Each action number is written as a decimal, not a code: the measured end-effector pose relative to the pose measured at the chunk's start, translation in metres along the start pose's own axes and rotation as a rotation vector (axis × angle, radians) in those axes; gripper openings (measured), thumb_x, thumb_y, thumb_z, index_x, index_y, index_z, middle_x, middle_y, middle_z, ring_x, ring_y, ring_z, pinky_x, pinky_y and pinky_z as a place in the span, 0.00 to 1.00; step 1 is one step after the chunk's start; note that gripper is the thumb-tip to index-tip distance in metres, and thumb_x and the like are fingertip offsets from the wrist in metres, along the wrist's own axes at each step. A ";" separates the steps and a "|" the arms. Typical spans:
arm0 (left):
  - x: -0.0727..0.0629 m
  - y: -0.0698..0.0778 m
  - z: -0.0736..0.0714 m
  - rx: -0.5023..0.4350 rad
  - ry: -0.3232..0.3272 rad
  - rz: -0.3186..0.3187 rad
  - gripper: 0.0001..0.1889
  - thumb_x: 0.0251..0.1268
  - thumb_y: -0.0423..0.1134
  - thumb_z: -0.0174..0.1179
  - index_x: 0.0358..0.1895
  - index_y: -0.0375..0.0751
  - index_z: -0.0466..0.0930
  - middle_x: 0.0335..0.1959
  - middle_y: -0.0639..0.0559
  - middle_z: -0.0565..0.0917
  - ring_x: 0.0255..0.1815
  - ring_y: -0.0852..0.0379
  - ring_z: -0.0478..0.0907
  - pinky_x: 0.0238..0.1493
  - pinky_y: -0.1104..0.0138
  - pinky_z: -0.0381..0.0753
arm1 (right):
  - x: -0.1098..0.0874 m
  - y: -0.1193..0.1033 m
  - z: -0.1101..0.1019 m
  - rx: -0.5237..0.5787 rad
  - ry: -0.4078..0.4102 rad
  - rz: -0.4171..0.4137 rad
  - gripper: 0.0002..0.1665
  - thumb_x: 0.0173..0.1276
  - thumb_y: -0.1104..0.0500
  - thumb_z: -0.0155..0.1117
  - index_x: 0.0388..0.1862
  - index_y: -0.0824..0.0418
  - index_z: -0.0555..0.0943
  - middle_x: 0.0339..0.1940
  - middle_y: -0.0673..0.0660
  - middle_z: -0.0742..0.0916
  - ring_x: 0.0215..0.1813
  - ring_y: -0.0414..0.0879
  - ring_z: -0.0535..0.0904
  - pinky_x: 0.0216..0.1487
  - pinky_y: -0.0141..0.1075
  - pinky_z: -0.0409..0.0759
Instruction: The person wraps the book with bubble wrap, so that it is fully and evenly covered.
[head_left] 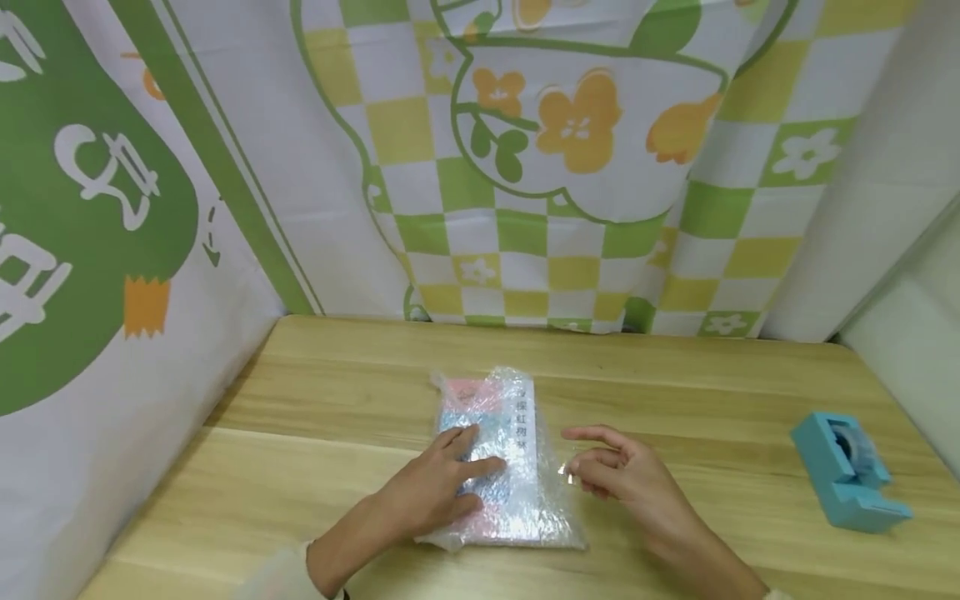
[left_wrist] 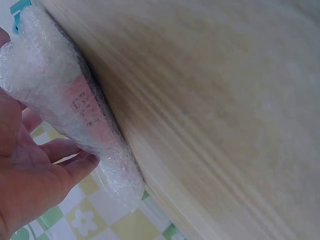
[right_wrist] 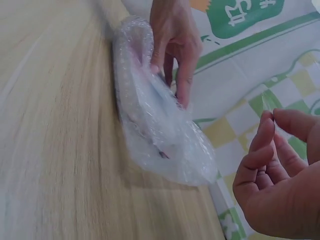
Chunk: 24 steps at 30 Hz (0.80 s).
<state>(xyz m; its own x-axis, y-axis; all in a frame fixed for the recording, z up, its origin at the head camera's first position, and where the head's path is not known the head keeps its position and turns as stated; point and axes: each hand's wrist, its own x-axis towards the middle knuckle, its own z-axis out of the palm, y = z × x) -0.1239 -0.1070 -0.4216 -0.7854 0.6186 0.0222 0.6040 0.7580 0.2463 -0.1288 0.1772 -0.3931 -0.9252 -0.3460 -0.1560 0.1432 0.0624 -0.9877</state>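
Observation:
A book with a pink and blue cover and a white strip of printed characters lies wrapped in bubble wrap on the wooden table. My left hand rests on top of it, fingers spread and pressing the wrap. To the right of the package, my right hand pinches a small piece of clear tape between thumb and index finger. In the right wrist view the tape stands up from the fingertips, and loose bubble wrap sticks out past one end of the book.
A blue tape dispenser holding a roll of clear tape stands on the right side of the wooden table. Behind the table hangs a green, yellow and white checked cloth. A printed white and green sheet borders the left.

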 end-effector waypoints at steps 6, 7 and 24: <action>0.000 0.004 0.002 -0.023 0.006 -0.004 0.28 0.65 0.42 0.69 0.68 0.56 0.76 0.72 0.30 0.64 0.68 0.36 0.66 0.56 0.56 0.81 | 0.017 0.005 0.015 -0.023 0.029 0.041 0.27 0.64 0.64 0.70 0.62 0.68 0.78 0.33 0.61 0.87 0.29 0.43 0.75 0.31 0.30 0.73; 0.000 0.004 0.001 -0.023 0.005 -0.005 0.28 0.65 0.42 0.69 0.68 0.56 0.76 0.72 0.30 0.64 0.68 0.36 0.66 0.56 0.55 0.81 | 0.021 0.006 0.017 -0.031 0.021 0.033 0.26 0.64 0.65 0.69 0.62 0.68 0.78 0.33 0.60 0.88 0.29 0.43 0.75 0.31 0.30 0.72; 0.000 0.000 0.002 -0.036 0.060 0.041 0.28 0.62 0.39 0.72 0.67 0.52 0.78 0.69 0.28 0.66 0.66 0.34 0.67 0.52 0.54 0.83 | 0.044 0.029 0.044 -0.259 0.068 -0.049 0.20 0.56 0.70 0.73 0.50 0.64 0.85 0.24 0.55 0.87 0.26 0.43 0.80 0.30 0.31 0.76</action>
<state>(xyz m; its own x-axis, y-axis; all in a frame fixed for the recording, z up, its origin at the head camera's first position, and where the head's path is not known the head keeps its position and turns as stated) -0.1236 -0.1065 -0.4233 -0.7673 0.6347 0.0912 0.6316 0.7235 0.2786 -0.1494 0.1223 -0.4286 -0.9516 -0.2912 -0.0981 0.0106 0.2878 -0.9576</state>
